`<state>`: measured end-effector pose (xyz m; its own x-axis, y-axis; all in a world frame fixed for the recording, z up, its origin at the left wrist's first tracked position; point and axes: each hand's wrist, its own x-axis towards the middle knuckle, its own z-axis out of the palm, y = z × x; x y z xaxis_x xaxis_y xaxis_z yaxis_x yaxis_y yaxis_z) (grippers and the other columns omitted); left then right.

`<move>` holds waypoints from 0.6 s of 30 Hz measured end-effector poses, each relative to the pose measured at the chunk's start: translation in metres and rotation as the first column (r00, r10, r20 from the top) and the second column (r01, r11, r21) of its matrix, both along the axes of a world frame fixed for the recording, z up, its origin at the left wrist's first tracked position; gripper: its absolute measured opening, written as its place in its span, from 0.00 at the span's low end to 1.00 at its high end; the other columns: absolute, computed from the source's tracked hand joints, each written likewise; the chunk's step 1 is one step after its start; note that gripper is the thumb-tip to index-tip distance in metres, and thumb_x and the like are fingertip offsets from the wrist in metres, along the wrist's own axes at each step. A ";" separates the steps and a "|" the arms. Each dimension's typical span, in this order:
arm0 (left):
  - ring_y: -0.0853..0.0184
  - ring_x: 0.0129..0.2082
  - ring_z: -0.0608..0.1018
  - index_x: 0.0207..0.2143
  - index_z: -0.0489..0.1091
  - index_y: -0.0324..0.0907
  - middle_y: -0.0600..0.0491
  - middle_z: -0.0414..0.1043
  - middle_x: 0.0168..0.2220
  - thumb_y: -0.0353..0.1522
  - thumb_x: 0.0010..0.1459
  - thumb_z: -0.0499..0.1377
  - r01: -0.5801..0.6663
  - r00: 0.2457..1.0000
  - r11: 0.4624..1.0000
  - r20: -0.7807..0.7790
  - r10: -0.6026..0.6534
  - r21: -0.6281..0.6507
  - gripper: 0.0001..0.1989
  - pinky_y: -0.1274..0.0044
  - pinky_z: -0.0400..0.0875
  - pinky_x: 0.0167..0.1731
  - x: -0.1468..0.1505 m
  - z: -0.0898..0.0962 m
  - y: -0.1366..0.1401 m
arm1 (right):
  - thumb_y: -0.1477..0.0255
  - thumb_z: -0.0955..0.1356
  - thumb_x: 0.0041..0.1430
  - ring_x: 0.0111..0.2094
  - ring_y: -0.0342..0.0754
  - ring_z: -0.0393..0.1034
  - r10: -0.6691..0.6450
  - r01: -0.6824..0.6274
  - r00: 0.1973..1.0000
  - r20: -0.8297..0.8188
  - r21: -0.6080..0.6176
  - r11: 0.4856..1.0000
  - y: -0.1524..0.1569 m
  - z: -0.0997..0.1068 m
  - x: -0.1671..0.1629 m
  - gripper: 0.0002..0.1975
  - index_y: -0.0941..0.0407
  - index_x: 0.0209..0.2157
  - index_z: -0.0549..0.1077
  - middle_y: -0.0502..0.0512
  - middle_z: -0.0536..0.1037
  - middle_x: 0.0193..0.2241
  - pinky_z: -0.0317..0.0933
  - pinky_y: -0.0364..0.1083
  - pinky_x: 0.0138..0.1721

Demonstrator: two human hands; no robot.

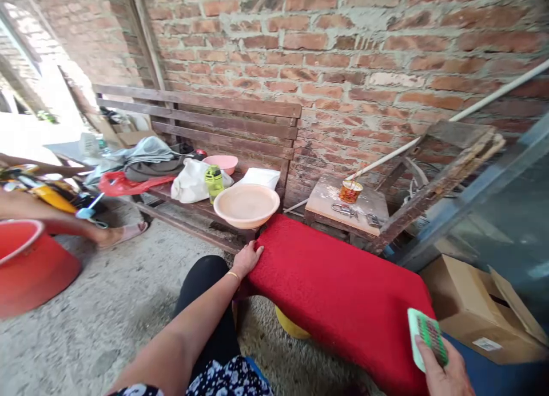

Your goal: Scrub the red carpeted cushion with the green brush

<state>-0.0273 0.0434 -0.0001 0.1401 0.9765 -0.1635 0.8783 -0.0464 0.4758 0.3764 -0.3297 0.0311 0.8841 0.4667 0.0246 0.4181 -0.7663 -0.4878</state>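
A red cloth (334, 293) lies smooth over a long low surface in front of me, its near edge hanging down. My left hand (247, 259) is closed over the cloth's left edge, thumb on top and some fingertips hidden. At lower right, my right hand (446, 367) grips a mint-green scrub brush (424, 334) with green and dark bristles, over the cloth's right end. Just beyond my left hand, a shallow pale basin (246, 203) rests on the end of a wooden bench (197, 113).
The bench also holds a green bottle (213, 182), a white bag (189, 182) and clothes. A small table (317, 199) bears a printed can (350, 191). A cardboard box (467, 299) stands right; a red tub (38, 270) and another person's leg (64, 216) are left.
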 end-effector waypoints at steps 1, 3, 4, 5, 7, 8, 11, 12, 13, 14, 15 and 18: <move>0.54 0.53 0.77 0.61 0.62 0.41 0.38 0.72 0.55 0.49 0.67 0.46 -0.001 1.000 1.000 0.002 0.001 0.005 0.29 0.66 0.67 0.52 0.000 0.000 -0.001 | 0.35 0.54 0.52 0.48 0.69 0.74 0.049 -0.048 0.998 -0.049 0.017 0.999 0.016 0.000 -0.018 0.49 0.59 0.60 0.64 0.73 0.76 0.52 0.69 0.62 0.47; 0.54 0.53 0.77 0.61 0.62 0.41 0.38 0.72 0.55 0.49 0.67 0.46 -0.005 1.000 1.000 0.001 0.005 0.012 0.29 0.66 0.67 0.52 0.001 0.000 -0.002 | 0.35 0.55 0.50 0.52 0.68 0.72 0.185 -0.178 0.975 -0.126 0.068 0.982 0.050 -0.002 -0.058 0.50 0.59 0.60 0.64 0.72 0.74 0.55 0.67 0.61 0.50; 0.54 0.53 0.77 0.61 0.62 0.41 0.38 0.72 0.55 0.49 0.67 0.46 -0.006 1.000 1.000 0.000 0.006 0.013 0.29 0.66 0.67 0.52 0.001 0.001 -0.003 | 0.35 0.56 0.50 0.53 0.68 0.71 0.268 -0.256 0.954 -0.136 0.096 0.962 0.067 -0.005 -0.078 0.49 0.59 0.59 0.64 0.71 0.74 0.55 0.67 0.61 0.51; 0.54 0.53 0.77 0.61 0.62 0.41 0.38 0.72 0.54 0.49 0.67 0.46 -0.007 1.000 1.000 -0.001 0.007 0.012 0.29 0.67 0.67 0.52 0.001 0.001 -0.003 | 0.35 0.56 0.50 0.53 0.67 0.71 0.354 -0.339 0.927 -0.127 0.125 0.932 0.082 -0.008 -0.099 0.48 0.59 0.58 0.65 0.71 0.75 0.55 0.66 0.60 0.52; 0.54 0.53 0.77 0.62 0.62 0.41 0.38 0.72 0.54 0.49 0.67 0.47 -0.007 1.000 1.000 -0.003 0.007 0.011 0.29 0.67 0.67 0.52 0.001 0.002 -0.004 | 0.37 0.56 0.53 0.53 0.64 0.72 0.514 -0.499 0.855 -0.069 0.161 0.852 0.109 -0.013 -0.139 0.44 0.58 0.56 0.67 0.69 0.76 0.53 0.66 0.58 0.52; 0.54 0.53 0.77 0.62 0.62 0.41 0.38 0.72 0.54 0.49 0.67 0.47 -0.006 1.000 1.000 -0.003 0.006 0.013 0.29 0.66 0.67 0.52 0.001 0.003 -0.004 | 0.39 0.56 0.56 0.52 0.63 0.73 0.578 -0.568 0.816 -0.023 0.153 0.809 0.120 -0.015 -0.158 0.42 0.58 0.56 0.67 0.68 0.77 0.52 0.66 0.57 0.52; 0.54 0.53 0.77 0.61 0.62 0.41 0.38 0.73 0.54 0.48 0.67 0.46 -0.006 1.000 1.000 -0.002 0.006 0.021 0.28 0.66 0.67 0.52 0.001 0.003 -0.004 | 0.47 0.54 0.63 0.47 0.62 0.74 0.698 -0.708 0.700 0.151 0.020 0.706 0.141 -0.017 -0.200 0.34 0.57 0.56 0.68 0.67 0.78 0.48 0.67 0.57 0.49; 0.54 0.53 0.77 0.61 0.62 0.41 0.38 0.73 0.53 0.48 0.68 0.46 -0.004 1.000 1.000 0.000 0.004 0.022 0.28 0.66 0.67 0.52 0.001 0.003 -0.004 | 0.49 0.54 0.65 0.44 0.61 0.75 0.712 -0.720 0.673 0.200 -0.045 0.693 0.144 -0.016 -0.208 0.32 0.57 0.56 0.69 0.67 0.79 0.46 0.67 0.56 0.47; 0.54 0.53 0.77 0.61 0.62 0.41 0.38 0.73 0.53 0.48 0.68 0.46 -0.004 1.000 1.000 0.004 0.004 0.020 0.28 0.66 0.67 0.52 0.001 0.003 -0.004 | 0.51 0.53 0.66 0.43 0.61 0.75 0.716 -0.716 0.656 0.239 -0.100 0.690 0.145 -0.016 -0.212 0.31 0.57 0.55 0.69 0.67 0.79 0.44 0.67 0.56 0.46; 0.54 0.53 0.77 0.61 0.62 0.41 0.38 0.73 0.54 0.48 0.68 0.46 -0.003 1.000 1.000 0.008 0.003 0.015 0.28 0.66 0.67 0.52 0.001 0.003 -0.004 | 0.52 0.53 0.66 0.42 0.60 0.75 0.708 -0.701 0.653 0.268 -0.137 0.699 0.143 -0.016 -0.212 0.30 0.56 0.55 0.69 0.66 0.80 0.42 0.67 0.56 0.45; 0.54 0.53 0.77 0.61 0.62 0.40 0.38 0.72 0.54 0.48 0.68 0.46 -0.002 1.000 1.000 0.013 0.002 0.009 0.28 0.66 0.67 0.52 0.001 0.004 -0.005 | 0.53 0.54 0.66 0.41 0.60 0.75 0.693 -0.682 0.663 0.283 -0.154 0.715 0.139 -0.017 -0.207 0.29 0.56 0.55 0.69 0.66 0.80 0.42 0.67 0.55 0.45; 0.53 0.52 0.77 0.61 0.62 0.40 0.37 0.72 0.54 0.49 0.68 0.46 -0.002 1.000 1.000 0.014 0.002 0.001 0.29 0.65 0.67 0.52 0.001 0.005 -0.005 | 0.49 0.54 0.62 0.42 0.61 0.76 0.583 -0.571 0.780 0.226 -0.123 0.812 0.111 -0.026 -0.164 0.32 0.55 0.55 0.68 0.66 0.80 0.44 0.68 0.57 0.44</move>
